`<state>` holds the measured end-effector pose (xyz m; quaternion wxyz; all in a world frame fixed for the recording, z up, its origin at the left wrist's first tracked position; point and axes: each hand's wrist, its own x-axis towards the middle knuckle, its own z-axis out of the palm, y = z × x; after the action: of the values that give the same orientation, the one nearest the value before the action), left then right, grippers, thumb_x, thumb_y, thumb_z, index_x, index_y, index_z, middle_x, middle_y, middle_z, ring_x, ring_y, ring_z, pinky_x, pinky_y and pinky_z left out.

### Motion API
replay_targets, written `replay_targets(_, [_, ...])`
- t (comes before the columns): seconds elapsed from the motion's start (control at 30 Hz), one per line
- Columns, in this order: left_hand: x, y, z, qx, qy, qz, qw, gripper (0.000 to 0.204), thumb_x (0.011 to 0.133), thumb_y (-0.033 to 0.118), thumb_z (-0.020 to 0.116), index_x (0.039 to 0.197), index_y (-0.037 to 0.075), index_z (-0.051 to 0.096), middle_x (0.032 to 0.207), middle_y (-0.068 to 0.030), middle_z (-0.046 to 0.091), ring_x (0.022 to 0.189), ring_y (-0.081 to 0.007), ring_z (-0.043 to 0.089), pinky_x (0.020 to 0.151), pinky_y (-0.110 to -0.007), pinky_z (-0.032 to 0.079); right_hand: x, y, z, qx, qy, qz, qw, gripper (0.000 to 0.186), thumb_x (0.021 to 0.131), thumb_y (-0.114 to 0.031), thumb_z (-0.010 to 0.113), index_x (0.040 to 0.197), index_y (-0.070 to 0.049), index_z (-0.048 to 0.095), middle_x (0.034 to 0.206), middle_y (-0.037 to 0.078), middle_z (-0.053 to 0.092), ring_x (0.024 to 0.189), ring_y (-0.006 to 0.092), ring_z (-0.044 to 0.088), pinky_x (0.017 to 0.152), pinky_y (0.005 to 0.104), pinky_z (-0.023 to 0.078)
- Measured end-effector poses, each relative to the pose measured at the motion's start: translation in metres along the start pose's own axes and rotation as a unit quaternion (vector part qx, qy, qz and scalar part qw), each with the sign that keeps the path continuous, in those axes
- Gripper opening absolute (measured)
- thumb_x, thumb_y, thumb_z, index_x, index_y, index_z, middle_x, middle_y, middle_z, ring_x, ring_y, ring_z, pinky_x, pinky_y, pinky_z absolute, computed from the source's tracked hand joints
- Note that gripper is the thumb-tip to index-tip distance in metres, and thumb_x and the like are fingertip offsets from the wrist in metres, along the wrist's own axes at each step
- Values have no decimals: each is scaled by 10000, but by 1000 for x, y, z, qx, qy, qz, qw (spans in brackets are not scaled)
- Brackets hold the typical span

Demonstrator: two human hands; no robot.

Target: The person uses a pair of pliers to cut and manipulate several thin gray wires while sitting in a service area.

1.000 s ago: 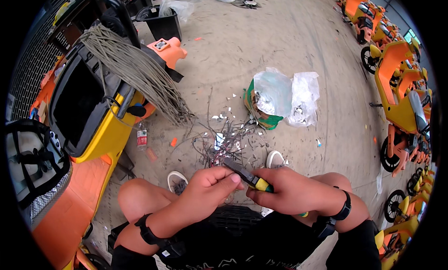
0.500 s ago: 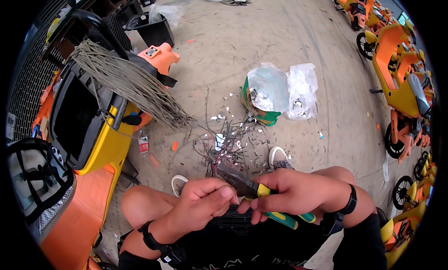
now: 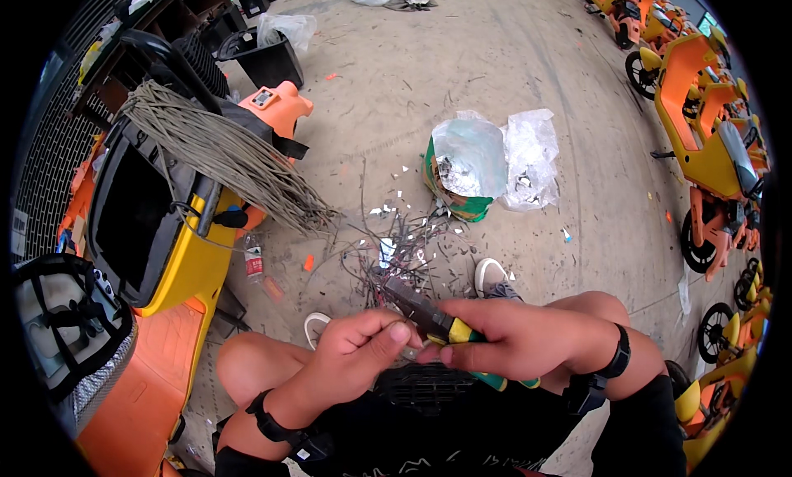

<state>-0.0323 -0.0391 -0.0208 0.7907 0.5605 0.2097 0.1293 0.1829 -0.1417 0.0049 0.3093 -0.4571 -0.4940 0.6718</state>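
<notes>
My right hand (image 3: 511,333) is closed round the yellow and green handles of a pair of pliers (image 3: 422,309). Their dark metal head points up and left, above the fingers of my left hand (image 3: 359,353). That left hand is closed in a pinch, thumb against the forefinger, and what sits between the fingertips is too small or hidden to make out. Both hands are close together over my lap. Past the pliers' head lies a tangled heap of cut wires (image 3: 400,250) on the floor, mixed with white scraps.
An open green bag with a pale liner (image 3: 469,159) stands beyond the wires, beside clear plastic (image 3: 530,159). At left, a bundle of grey cable (image 3: 227,159) rests over a yellow-and-orange scooter (image 3: 177,258); a plastic bottle (image 3: 253,258) lies nearby. More scooters (image 3: 701,131) line the right.
The pliers have turned slightly in my right hand, and their handles show closer together beneath the palm. My left hand keeps its pinch almost in place. The view has shifted a little.
</notes>
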Motion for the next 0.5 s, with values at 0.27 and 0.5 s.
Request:
replay_targets(0.27, [2,-5,-3,-101,6,-18,995,251,1041,238,477,1095,18,586,728,27,488,576,-28,342,532,-205,298,5,9,1,28,75,-22,997,435,951,-137,593,1334,-31,418,863,35,589,770,104,561,664,284,471])
replay_targets(0.5, [0,-6,-4,-88,31,4,996,239,1035,229,485,1073,15,585,699,37,456,567,-33,334,554,-209,331,11,-2,-2,189,262,-23,946,137,934,-156,636,923,-65,533,862,30,578,834,134,584,815,310,480])
